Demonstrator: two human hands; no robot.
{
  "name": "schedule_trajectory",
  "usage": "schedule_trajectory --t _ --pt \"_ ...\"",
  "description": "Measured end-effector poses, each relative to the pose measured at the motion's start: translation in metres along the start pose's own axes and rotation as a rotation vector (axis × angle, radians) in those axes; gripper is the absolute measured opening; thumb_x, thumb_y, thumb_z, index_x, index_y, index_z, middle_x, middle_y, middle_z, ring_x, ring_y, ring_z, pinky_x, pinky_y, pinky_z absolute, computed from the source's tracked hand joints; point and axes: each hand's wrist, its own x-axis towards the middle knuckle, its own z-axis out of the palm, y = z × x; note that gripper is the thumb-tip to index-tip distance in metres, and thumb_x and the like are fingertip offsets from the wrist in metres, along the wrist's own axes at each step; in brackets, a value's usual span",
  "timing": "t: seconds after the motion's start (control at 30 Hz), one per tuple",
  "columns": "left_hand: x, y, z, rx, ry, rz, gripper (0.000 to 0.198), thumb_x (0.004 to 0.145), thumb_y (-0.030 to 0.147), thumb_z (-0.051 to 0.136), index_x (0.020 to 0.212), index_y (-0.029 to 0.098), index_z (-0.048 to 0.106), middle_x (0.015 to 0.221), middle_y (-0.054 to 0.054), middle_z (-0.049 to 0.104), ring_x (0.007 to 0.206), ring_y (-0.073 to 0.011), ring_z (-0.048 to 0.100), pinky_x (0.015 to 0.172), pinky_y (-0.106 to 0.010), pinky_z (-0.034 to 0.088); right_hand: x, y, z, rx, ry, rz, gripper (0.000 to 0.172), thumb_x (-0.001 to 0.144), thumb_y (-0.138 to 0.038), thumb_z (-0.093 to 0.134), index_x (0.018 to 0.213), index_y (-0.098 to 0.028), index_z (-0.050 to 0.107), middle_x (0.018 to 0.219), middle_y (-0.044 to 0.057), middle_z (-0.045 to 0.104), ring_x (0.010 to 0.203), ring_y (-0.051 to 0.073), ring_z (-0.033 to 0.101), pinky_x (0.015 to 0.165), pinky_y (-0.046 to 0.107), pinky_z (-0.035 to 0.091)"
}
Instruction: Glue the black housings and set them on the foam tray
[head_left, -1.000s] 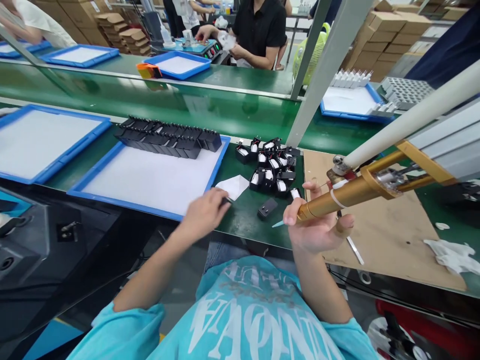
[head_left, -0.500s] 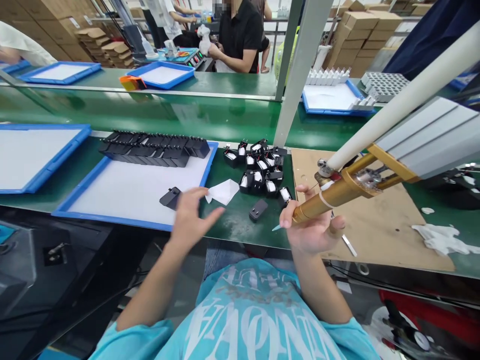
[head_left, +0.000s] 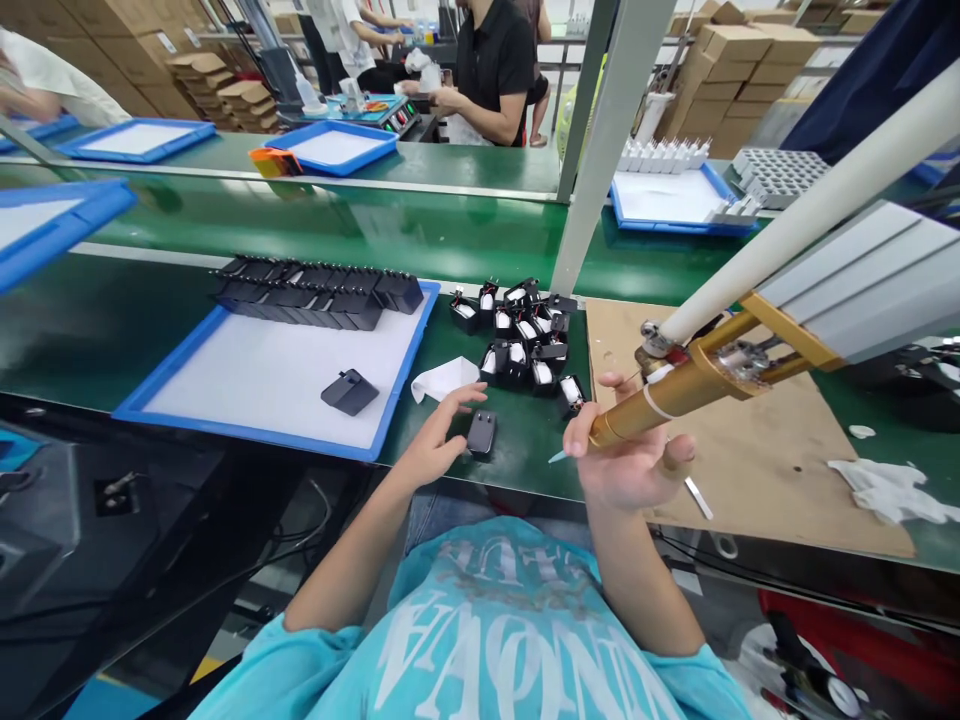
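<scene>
My left hand [head_left: 433, 446] has its fingers apart just left of a black plug adapter [head_left: 481, 431] on the green bench. Whether the thumb touches that adapter I cannot tell. With my right hand [head_left: 626, 470] I hold a gold-coloured glue dispenser [head_left: 637, 415], its pale blue nozzle [head_left: 557, 457] pointing down-left over the bench. A cluster of open black housings [head_left: 517, 355] with white inside lies beyond my hands. Another black adapter [head_left: 349, 392] rests on the white sheet of the blue-edged tray [head_left: 247, 438], whose far side carries rows of upright black adapters [head_left: 315, 293].
A folded white paper [head_left: 442, 378] lies behind my left hand. Under the dispenser is a brown board [head_left: 757, 450] with a crumpled white cloth [head_left: 892, 488]. A metal post [head_left: 600, 150] stands beyond the housings. Across the bench a person in black [head_left: 495, 70] works.
My left hand has moved right, from the tray's edge to the loose adapter. That adapter now sits farther left and turned. The far-left blue tray has shifted up and away. My right hand stays put.
</scene>
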Motion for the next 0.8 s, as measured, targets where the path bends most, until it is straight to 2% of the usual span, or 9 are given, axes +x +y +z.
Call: schedule_trajectory --t 0.13,0.27,0.37,0.43,0.5,0.57,0.67,0.73,0.8 --pt "-0.018 -0.001 0.019 0.075 0.104 -0.042 0.058 0.08 0.021 0.058 0.136 0.023 0.041 0.145 -0.012 0.044 0.129 -0.027 0.049 0.102 -0.043 0.047 0.0 -0.001 0.0 -0.026 0.006 0.025 0.047 0.083 -0.06 0.042 0.103 -0.024 0.065 0.106 0.005 0.061 0.04 0.011 0.057 0.029 0.029 0.041" --pt "-0.023 0.005 0.032 0.215 0.132 -0.078 0.061 0.082 0.04 0.069 0.136 0.025 0.044 0.137 -0.01 0.054 0.124 -0.025 0.054 0.105 -0.042 0.046 -0.001 -0.004 -0.001 -0.025 0.038 0.027 0.045 0.081 -0.059 0.046 0.101 -0.023 0.067 0.104 0.005 0.063 0.04 0.012 0.057 0.03 0.03 0.042" --pt "-0.026 0.005 0.02 0.313 0.196 0.019 0.059 0.083 0.042 0.069 0.135 0.025 0.047 0.135 -0.009 0.057 0.124 -0.0238 0.054 0.106 -0.041 0.045 0.002 -0.004 -0.006 -0.047 0.08 0.046 0.043 0.077 -0.058 0.052 0.103 -0.027 0.068 0.101 0.002 0.065 0.039 0.013 0.057 0.032 0.032 0.042" --pt "-0.028 -0.001 0.004 0.451 0.368 0.048 0.042 0.088 0.036 0.063 0.127 0.024 0.055 0.128 -0.009 0.062 0.122 -0.0233 0.056 0.106 -0.042 0.046 0.005 -0.003 -0.013 -0.081 0.132 0.054 0.045 0.073 -0.06 0.057 0.106 -0.03 0.067 0.1 0.0 0.067 0.038 0.014 0.057 0.033 0.034 0.041" --pt "-0.028 -0.011 -0.015 0.627 0.488 -0.007 0.029 0.091 0.025 0.055 0.12 0.023 0.059 0.126 -0.01 0.063 0.123 -0.0249 0.055 0.106 -0.046 0.045 0.01 -0.003 -0.02 -0.113 0.188 0.048 0.049 0.069 -0.062 0.06 0.107 -0.031 0.067 0.098 -0.001 0.068 0.037 0.015 0.056 0.033 0.035 0.041" --pt "-0.025 -0.023 -0.031 0.771 0.42 -0.111 0.035 0.089 0.012 0.051 0.121 0.022 0.06 0.137 -0.011 0.056 0.131 -0.0284 0.048 0.108 -0.051 0.043 0.014 -0.005 -0.026 -0.124 0.231 0.068 0.045 0.067 -0.06 0.06 0.103 -0.033 0.067 0.096 0.0 0.07 0.036 0.017 0.055 0.032 0.037 0.041" --pt "-0.019 -0.036 -0.041 0.828 0.229 -0.252 0.062 0.075 -0.007 0.043 0.128 0.02 0.057 0.152 -0.009 0.04 0.141 -0.0307 0.036 0.111 -0.051 0.04 0.015 -0.01 -0.027 -0.055 0.334 0.199 0.024 0.073 -0.048 0.052 0.087 -0.039 0.069 0.088 -0.001 0.073 0.036 0.019 0.057 0.03 0.04 0.041" --pt "-0.016 -0.04 -0.039 0.803 0.195 -0.318 0.075 0.068 -0.012 0.038 0.134 0.018 0.052 0.156 -0.008 0.034 0.144 -0.0304 0.031 0.113 -0.049 0.039 0.011 -0.013 -0.026 0.076 0.453 0.298 0.023 0.079 -0.045 0.046 0.087 -0.045 0.068 0.093 -0.003 0.075 0.039 0.02 0.061 0.03 0.041 0.045" --pt "-0.015 -0.042 -0.035 0.775 0.203 -0.344 0.079 0.066 -0.012 0.036 0.138 0.018 0.048 0.157 -0.008 0.031 0.145 -0.0306 0.028 0.114 -0.049 0.036 0.006 -0.014 -0.026 0.248 0.547 0.366 0.027 0.083 -0.05 0.043 0.098 -0.053 0.065 0.106 -0.005 0.075 0.044 0.021 0.065 0.033 0.044 0.05"
